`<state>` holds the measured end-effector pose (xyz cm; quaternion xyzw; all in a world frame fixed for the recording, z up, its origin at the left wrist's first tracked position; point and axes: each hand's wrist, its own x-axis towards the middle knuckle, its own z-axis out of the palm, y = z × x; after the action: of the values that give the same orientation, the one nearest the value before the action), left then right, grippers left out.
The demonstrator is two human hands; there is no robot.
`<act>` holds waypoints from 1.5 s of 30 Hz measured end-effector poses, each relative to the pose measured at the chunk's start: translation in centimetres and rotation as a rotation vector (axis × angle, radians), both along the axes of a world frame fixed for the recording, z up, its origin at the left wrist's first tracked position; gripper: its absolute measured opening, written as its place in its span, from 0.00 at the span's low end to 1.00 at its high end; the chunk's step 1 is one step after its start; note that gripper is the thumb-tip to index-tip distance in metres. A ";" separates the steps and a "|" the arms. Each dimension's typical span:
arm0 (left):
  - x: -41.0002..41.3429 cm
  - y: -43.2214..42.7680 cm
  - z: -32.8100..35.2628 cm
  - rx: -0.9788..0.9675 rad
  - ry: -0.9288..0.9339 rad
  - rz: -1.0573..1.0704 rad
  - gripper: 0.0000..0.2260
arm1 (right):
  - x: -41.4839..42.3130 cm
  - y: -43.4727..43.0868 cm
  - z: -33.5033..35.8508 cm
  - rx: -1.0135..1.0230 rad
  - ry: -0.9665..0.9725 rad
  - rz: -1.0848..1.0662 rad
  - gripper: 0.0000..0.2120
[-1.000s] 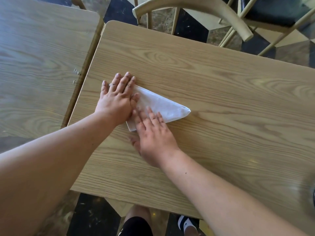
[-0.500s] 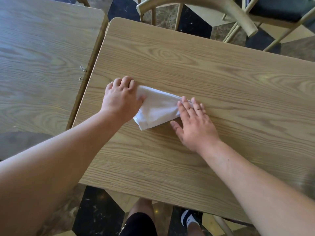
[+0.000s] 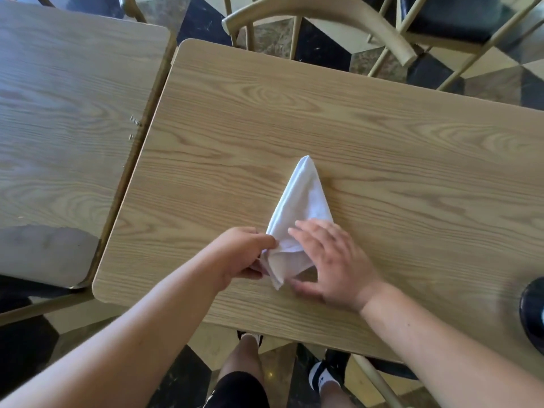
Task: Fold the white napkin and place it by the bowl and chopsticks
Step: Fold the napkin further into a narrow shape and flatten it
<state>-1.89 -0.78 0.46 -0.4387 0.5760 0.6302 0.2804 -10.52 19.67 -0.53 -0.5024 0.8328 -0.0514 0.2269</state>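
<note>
I see a light wood-grain table (image 3: 382, 148) filling the middle of the frame, a second table (image 3: 67, 113) at the upper left, pale chair frames (image 3: 323, 13) along the top, and a dark-and-light tiled floor below. The white napkin (image 3: 306, 198) lies near the centre of the table, folded to a long triangle with its tip pointing toward the top of the frame. My left hand (image 3: 241, 254) is curled, pinching the napkin's lower left corner between thumb and fingertips. My right hand (image 3: 329, 260) is spread almost flat, its fingertips resting on the lower part of the cloth and gripping nothing. A dark rounded object at the right edge may be the bowl (image 3: 532, 313); I see no chopsticks. I judge the napkin light, soft and limp, so its layers could slip apart. I would take it at the thick lower end, clamping all layers together.
</note>
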 end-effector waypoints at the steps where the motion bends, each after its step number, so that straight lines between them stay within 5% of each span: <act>1: 0.2 1.0 -0.1 0.060 0.008 0.067 0.04 | 0.6 0.6 -0.2 0.029 -0.014 0.021 0.49; 3: 0.5 2.9 0.1 0.134 0.036 0.162 0.04 | 1.7 1.6 -0.7 0.047 -0.023 0.031 0.51; 7: 1.5 5.2 -0.1 0.054 0.073 0.060 0.09 | 2.2 2.4 -1.4 -0.047 -0.024 -0.033 0.29; 11: 2.8 4.4 -1.2 -0.732 0.167 -0.429 0.09 | 1.8 2.7 -1.5 -0.120 -0.039 -0.047 0.29; 13: 3.0 3.2 -1.7 -0.895 0.305 -0.582 0.14 | 1.6 2.7 -1.4 -0.146 -0.054 -0.047 0.27; 15: 2.9 2.1 -2.3 -0.922 0.404 -0.811 0.25 | 1.4 2.6 -1.2 -0.172 -0.072 -0.056 0.26; 18: 2.2 1.0 -2.5 -0.953 0.458 -0.928 0.26 | 1.3 2.4 -0.8 -0.186 -0.097 -0.061 0.28; 21: 1.2 0.2 -2.5 -0.774 0.410 -0.854 0.26 | 0.9 2.2 -0.5 -0.177 -0.145 -0.107 0.28; 23: 0.3 -0.5 -2.3 -0.649 0.352 -0.835 0.28 | 0.2 1.5 -0.1 -0.208 -0.207 -0.184 0.17; 25: -0.5 -0.8 -2.4 -0.550 0.315 -0.771 0.18 | -0.6 0.5 0.3 -0.233 -0.244 -0.336 0.03; 27: -1.2 -0.5 -2.6 -0.427 0.312 -0.628 0.10 | -1.8 -1.0 0.6 -0.195 -0.325 -0.481 0.07; 30: -2.2 0.0 -3.3 -0.358 0.312 -0.438 0.20 | -4.1 -3.1 0.7 -0.169 -0.431 -0.626 0.05; 39: -5.7 -0.5 -3.4 -0.479 0.218 -0.376 0.28 | -9.9 -6.7 0.2 0.009 -0.461 -0.708 0.20; 45: -6.6 -1.9 -2.8 -0.702 0.270 -0.489 0.12 | -11.4 -6.8 0.3 0.058 -0.508 -0.640 0.19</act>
<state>-8.44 -2.70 -2.38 -0.2720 0.8732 0.3632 0.1776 -21.91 12.89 -0.27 -0.1829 0.8656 -0.2183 0.4119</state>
